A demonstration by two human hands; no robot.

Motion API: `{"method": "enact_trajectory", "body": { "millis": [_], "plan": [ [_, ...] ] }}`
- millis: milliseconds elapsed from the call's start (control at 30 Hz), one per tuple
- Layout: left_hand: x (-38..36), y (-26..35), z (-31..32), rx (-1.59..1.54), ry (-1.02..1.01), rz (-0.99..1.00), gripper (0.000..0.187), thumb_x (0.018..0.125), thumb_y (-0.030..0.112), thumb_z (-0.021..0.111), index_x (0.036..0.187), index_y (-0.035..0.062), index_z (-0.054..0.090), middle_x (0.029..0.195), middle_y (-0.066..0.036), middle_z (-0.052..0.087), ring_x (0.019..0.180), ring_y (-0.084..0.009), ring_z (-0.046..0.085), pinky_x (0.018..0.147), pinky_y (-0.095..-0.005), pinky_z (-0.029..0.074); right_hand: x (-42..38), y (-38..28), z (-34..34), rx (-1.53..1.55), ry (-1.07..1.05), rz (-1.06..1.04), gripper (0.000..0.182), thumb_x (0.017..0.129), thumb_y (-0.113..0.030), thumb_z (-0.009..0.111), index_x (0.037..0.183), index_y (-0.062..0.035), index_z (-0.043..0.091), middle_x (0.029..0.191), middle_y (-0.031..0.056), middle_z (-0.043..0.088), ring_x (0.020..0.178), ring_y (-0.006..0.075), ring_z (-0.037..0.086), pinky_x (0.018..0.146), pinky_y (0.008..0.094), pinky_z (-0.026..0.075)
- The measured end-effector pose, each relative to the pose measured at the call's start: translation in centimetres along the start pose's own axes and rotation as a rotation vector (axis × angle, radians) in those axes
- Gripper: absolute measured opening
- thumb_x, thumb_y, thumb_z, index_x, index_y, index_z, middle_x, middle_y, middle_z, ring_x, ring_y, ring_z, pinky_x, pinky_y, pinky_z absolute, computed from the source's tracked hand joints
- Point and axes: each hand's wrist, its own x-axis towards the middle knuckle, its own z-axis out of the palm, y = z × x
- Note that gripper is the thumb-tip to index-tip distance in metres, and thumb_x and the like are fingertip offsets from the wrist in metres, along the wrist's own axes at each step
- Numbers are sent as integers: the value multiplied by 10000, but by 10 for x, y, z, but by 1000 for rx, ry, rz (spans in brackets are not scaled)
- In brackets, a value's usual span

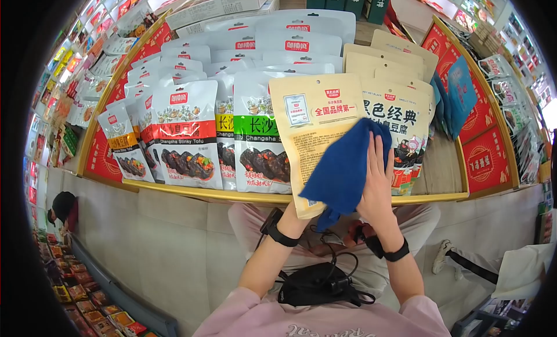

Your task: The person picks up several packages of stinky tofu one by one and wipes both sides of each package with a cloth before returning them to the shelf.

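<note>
Left hand: mostly hidden behind the yellow pouch; it holds the pouch from below at its lower edge, the grip closed on it, fingers out of sight.
Right hand: laid flat with fingers stretched upward, pressing the blue cloth against the face of the pouch; the grip is open, palm on the cloth.
Yellow pouch: held upright in front of the display shelf, its printed back side toward the camera, above the person's lap.
Blue cloth: covers the lower right part of the pouch and hangs below its bottom edge.
Display shelf: a wooden tray with a yellow rim, tilted toward the person.
White tofu pouches: stand in rows on the left and middle of the shelf.
Tan pouches: stand in a row just behind the held pouch, on the right.
Wrists: each carries a black band.
</note>
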Motion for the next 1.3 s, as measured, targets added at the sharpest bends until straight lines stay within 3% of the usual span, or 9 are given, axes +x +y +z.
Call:
{"method": "enact_trajectory", "body": {
  "millis": [100, 300, 667, 900, 967, 1000, 1067, 1200, 1300],
  "plan": [
    [-3, -1, -21, -205, -201, -105, 695, 1122, 489, 358, 1622, 15, 269, 1644, -200, 356, 1465, -309, 442, 1203, -432, 406, -26, 0, 1, 25, -37, 14, 848, 996, -491, 494, 1584, 84, 291, 1686, 292, 207, 1583, 447, 149, 1265, 596, 56],
    [-6, -5, -42, -256, -151, -143, 731, 1106, 530, 365, 1608, 3, 298, 1616, -238, 392, 1431, -346, 485, 1187, -456, 429, -50, -8, 1, 129, -64, 11, 888, 971, -538, 537, 1587, 59, 308, 1682, 325, 168, 1573, 496, 117, 1247, 629, 70],
    [-7, -6, -48, -466, -162, -216, 833, 1063, 582, 431, 1633, 10, 227, 1658, -263, 288, 1504, -387, 370, 1229, -504, 366, -51, -22, 9, 101, -89, 23, 900, 932, -490, 631, 1569, 66, 324, 1665, 378, 103, 1556, 556, 66, 1227, 677, 65],
    [-7, -3, -36, -360, -189, -182, 854, 1055, 600, 430, 1634, 8, 223, 1663, -263, 280, 1507, -387, 365, 1240, -498, 346, -53, -20, 14, 77, -83, 23, 851, 948, -488, 604, 1566, 42, 359, 1675, 361, 94, 1558, 553, 47, 1230, 673, 59],
    [-10, 1, -23, 19, 24, -166, 858, 1054, 606, 424, 1634, 6, 224, 1661, -261, 285, 1509, -386, 363, 1242, -499, 340, -54, -19, 16, 69, -85, 25, 843, 942, -506, 601, 1567, 16, 385, 1684, 347, 77, 1562, 545, 30, 1234, 667, 52],
    [-9, -1, -28, 16, 26, -165, 858, 1054, 606, 424, 1634, 6, 224, 1661, -261, 285, 1509, -386, 363, 1242, -499, 340, -54, -20, 17, 62, -78, 29, 841, 943, -504, 601, 1566, 17, 385, 1683, 345, 82, 1562, 544, 32, 1233, 669, 54],
    [-7, -6, -42, -429, -133, -197, 819, 1058, 592, 429, 1609, 0, 302, 1625, -257, 368, 1460, -381, 445, 1211, -499, 387, -54, -21, 17, 55, -78, 31, 840, 943, -502, 601, 1565, 19, 386, 1683, 343, 87, 1562, 544, 35, 1233, 670, 56],
    [-7, -7, -48, -365, -152, -188, 792, 1065, 570, 426, 1597, -8, 325, 1607, -263, 396, 1439, -385, 472, 1208, -497, 393, -52, -22, 14, 43, -68, 16, 828, 947, -489, 603, 1561, 24, 386, 1680, 336, 113, 1564, 537, 45, 1235, 661, 68],
    [-9, -7, -37, -113, 74, -155, 772, 1068, 546, 444, 1587, -16, 339, 1589, -269, 420, 1421, -387, 491, 1199, -494, 407, -52, -24, 16, 39, -55, 27, 818, 950, -476, 608, 1553, 32, 388, 1678, 326, 137, 1567, 526, 58, 1240, 649, 75]
  ]
}}
